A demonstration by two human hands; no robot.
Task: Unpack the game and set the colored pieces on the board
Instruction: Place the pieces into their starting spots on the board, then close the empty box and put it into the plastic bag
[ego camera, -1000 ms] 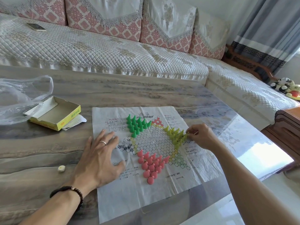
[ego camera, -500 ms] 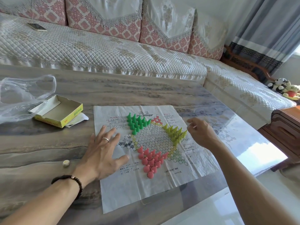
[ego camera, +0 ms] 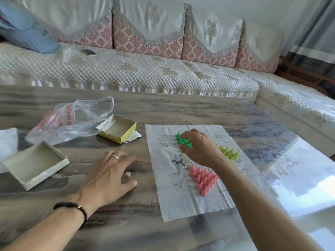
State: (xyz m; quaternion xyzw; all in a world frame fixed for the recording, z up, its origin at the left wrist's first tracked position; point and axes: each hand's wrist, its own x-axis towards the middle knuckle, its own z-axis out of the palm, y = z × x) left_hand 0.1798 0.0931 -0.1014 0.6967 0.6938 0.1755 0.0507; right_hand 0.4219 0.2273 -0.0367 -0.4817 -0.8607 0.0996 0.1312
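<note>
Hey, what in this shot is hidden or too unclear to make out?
- Head view: right hand covers the board centre and some green pieces; grip unclear.
- Board print too small to read.
- Plastic bag lettering blurred.
- Small pale object beside the left hand: unidentifiable.

Green pieces (ego camera: 183,141), pink pieces (ego camera: 203,179), yellow-green pieces (ego camera: 229,152); white printed board (ego camera: 163,178).

Creased paper board (ego camera: 163,196); glossy table (ego camera: 181,109); crinkly clear plastic bag (ego camera: 72,122).
</note>
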